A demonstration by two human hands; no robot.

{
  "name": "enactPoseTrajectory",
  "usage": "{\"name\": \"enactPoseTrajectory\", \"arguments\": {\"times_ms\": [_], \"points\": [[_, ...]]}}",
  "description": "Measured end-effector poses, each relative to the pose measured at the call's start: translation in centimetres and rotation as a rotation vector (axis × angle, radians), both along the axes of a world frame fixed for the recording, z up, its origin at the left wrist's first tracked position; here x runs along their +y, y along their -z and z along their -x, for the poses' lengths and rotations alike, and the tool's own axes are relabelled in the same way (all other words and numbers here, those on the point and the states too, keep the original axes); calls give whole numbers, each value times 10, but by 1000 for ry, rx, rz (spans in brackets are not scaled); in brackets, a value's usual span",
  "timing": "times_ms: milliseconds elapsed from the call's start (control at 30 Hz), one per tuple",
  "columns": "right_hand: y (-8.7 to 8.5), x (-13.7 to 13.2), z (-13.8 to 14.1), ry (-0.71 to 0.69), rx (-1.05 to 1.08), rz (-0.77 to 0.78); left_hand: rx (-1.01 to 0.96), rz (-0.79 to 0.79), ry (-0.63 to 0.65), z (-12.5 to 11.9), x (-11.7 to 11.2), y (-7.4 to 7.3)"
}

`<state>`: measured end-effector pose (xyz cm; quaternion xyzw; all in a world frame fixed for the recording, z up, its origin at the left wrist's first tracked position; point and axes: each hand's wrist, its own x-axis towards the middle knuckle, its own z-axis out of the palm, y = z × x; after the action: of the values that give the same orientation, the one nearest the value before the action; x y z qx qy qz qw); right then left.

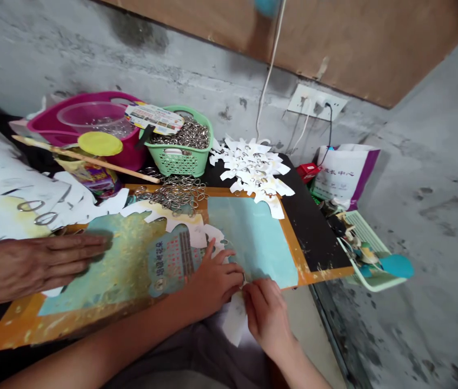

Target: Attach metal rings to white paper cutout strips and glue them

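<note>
My left hand (pixel 216 282) and my right hand (pixel 267 315) meet at the near edge of an orange-rimmed board (pixel 313 273) with a teal and yellow face. Both are closed in a pinch on a white paper cutout (pixel 233 323) that hangs over the board's edge toward my lap. Whether a metal ring sits between the fingertips is too small to tell. More white cutouts (pixel 190 224) and a printed teal card (pixel 174 259) lie on the board just beyond my left hand. A loose pile of metal rings (pixel 176 192) rests at the board's far edge.
Another person's hand (pixel 46 262) lies flat on the board at left, beside large white cutouts (pixel 5 200). Behind stand a green basket (pixel 180 159) of rings, a pink basin (pixel 46 127), a wooden stick (pixel 86 159) and ringed cutouts (pixel 255 170). A white bag (pixel 344 173) and green tray (pixel 369 254) sit right.
</note>
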<state>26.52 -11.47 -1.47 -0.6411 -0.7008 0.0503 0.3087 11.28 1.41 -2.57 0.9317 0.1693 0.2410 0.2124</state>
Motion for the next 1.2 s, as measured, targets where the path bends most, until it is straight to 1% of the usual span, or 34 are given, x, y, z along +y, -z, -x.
{"name": "enactPoseTrajectory", "arguments": {"times_ms": [100,167,300,400,467,533,633,700,767,867,933,1067,1200], "points": [[-9,2,-12,-57,183,81,-58,-77,6,1,-2,7],[-15,7,-22,-104,205,122,-92,-132,8,1,-3,10],[-22,20,-34,-240,68,193,-127,-216,-15,0,-6,10],[-24,28,-38,-324,-31,205,-120,-212,-1,0,-5,6],[-25,29,-37,-355,-90,184,-114,-186,16,0,-4,5],[-23,25,-33,-342,-139,161,-99,-140,6,0,-4,3],[-17,14,-20,-230,-174,120,-83,-86,-37,1,-3,3],[-12,6,-14,-149,-158,90,-84,-83,-38,1,-3,4],[-9,1,-13,-115,-88,72,-83,-99,-21,2,-3,6],[-10,-1,-21,-121,113,65,-76,-138,-5,2,-3,9],[-10,2,-29,-122,203,63,-75,-159,-7,2,-3,11],[-9,8,-37,-192,159,89,-71,-167,4,2,-3,13],[-8,9,-36,-254,111,93,-82,-149,-1,3,-3,8]]}}
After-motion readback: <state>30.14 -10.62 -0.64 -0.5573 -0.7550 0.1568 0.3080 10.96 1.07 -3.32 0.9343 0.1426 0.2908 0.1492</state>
